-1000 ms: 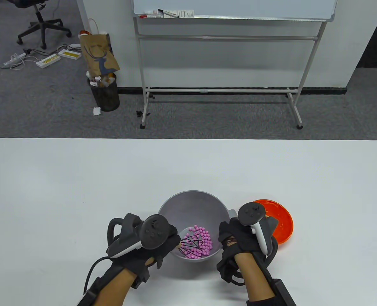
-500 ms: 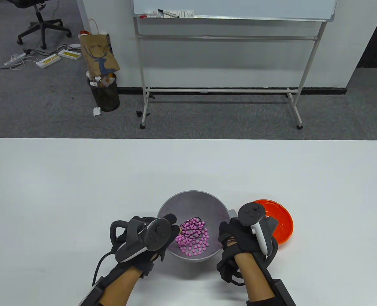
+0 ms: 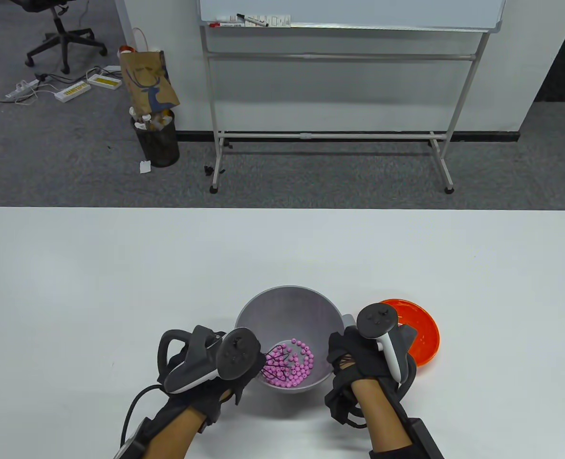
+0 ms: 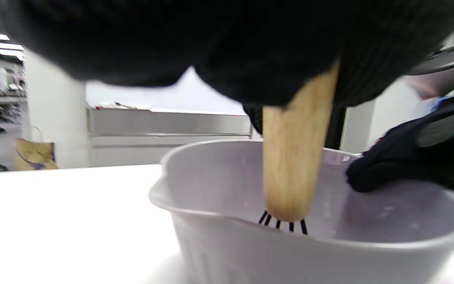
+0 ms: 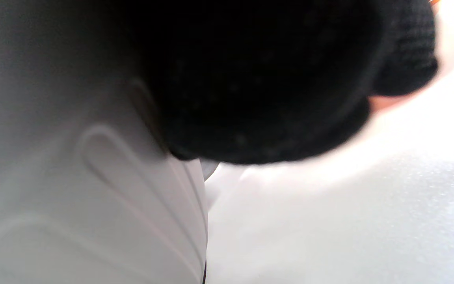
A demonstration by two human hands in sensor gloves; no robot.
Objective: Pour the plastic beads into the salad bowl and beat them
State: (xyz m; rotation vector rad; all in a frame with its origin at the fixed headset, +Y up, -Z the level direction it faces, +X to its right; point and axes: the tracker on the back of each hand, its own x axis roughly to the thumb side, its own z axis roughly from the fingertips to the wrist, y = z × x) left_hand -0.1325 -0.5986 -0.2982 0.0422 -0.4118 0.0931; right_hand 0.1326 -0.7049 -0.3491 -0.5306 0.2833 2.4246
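Observation:
A grey salad bowl (image 3: 287, 306) stands near the table's front edge with several pink beads (image 3: 292, 366) in its bottom. My left hand (image 3: 225, 370) grips the wooden handle (image 4: 294, 157) of a whisk, whose black wires (image 3: 275, 361) reach down among the beads. In the left wrist view the handle points down into the bowl (image 4: 219, 185). My right hand (image 3: 354, 356) grips the bowl's right rim and handle. In the right wrist view the bowl's outer wall (image 5: 73, 189) fills the left side, with the gloved fingers (image 5: 270, 79) against it.
An empty orange plate (image 3: 423, 334) lies just right of the bowl, partly behind my right hand. The white table (image 3: 120, 277) spreads to the left and beyond the bowl. A whiteboard stand and a waste bin are on the floor past the table.
The whisk has swung round inside the bowl: from its near side, up to the left middle, then back down to the left. The beads have shifted with it. My right hand stayed put.

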